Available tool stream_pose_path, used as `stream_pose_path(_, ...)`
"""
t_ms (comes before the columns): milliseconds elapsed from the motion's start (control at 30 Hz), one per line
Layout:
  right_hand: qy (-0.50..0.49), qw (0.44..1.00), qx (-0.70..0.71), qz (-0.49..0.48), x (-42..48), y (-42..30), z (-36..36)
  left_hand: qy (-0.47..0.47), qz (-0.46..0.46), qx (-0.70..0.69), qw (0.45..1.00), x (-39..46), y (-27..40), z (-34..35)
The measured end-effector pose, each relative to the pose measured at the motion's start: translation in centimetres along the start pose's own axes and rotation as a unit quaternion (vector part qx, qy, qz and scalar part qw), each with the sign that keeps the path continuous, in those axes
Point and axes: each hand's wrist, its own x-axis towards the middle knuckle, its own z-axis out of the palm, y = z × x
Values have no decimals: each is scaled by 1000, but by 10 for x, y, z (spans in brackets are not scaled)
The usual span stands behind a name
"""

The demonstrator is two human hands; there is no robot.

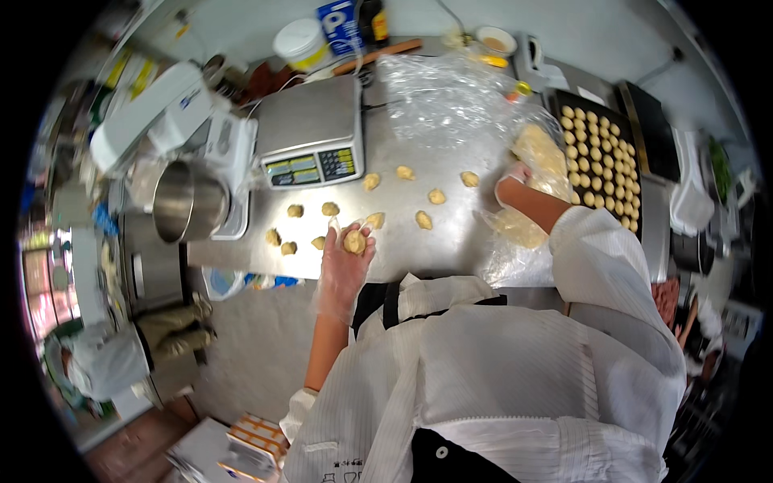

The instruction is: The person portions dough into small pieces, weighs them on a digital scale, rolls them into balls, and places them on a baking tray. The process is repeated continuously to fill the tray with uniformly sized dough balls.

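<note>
My left hand (343, 271), in a clear plastic glove, is palm up near the table's front edge. It holds a small rough piece of dough (354, 243) at its fingers. My right hand (514, 176), also gloved, touches the left side of a large dough mass (537, 151) on clear plastic; its fingers are partly hidden. Another flattened part of dough (524, 229) lies below my right forearm. Several loose dough pieces, among them one (436, 196) between my hands and another (330, 209) just beyond my left hand, are spread over the steel table (398, 253).
A digital scale (314, 130) stands behind the dough pieces. On the left is a stand mixer (157, 115) with a steel bowl (181, 205). Crumpled plastic film (441, 96) covers the table's back. At right, a dark tray (558, 102) carries many round dough balls. A wooden rolling pin (380, 55) lies behind.
</note>
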Motion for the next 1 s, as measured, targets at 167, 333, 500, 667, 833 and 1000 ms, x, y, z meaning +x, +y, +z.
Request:
stream_pose_path(167, -60, 983, -97, 142, -4, -14, 21, -17, 22, -40, 999, -14, 2, -2)
stream_pose_path(333, -121, 990, 68, -19, -4, 24, 9, -17, 69, -36, 997, -43, 11, 4)
stream_pose_path(500, -23, 970, 240, -38, -3, 68, 2, -33, 76, -27, 996, -55, 15, 8)
stream_pose_path(667, 71, 747, 639, -167, -77, 123, -36, -76, 21, -20, 997, -27, 0, 17)
stream_pose_path(833, 95, 371, 841, -382, -246, 93, -104, -140, -52, 107, 983, 1, -41, 64)
stream_pose_path(1000, 406, 497, 713, -281, -298, 54, -87, -230, -126, 199, 944, 2, -70, 108)
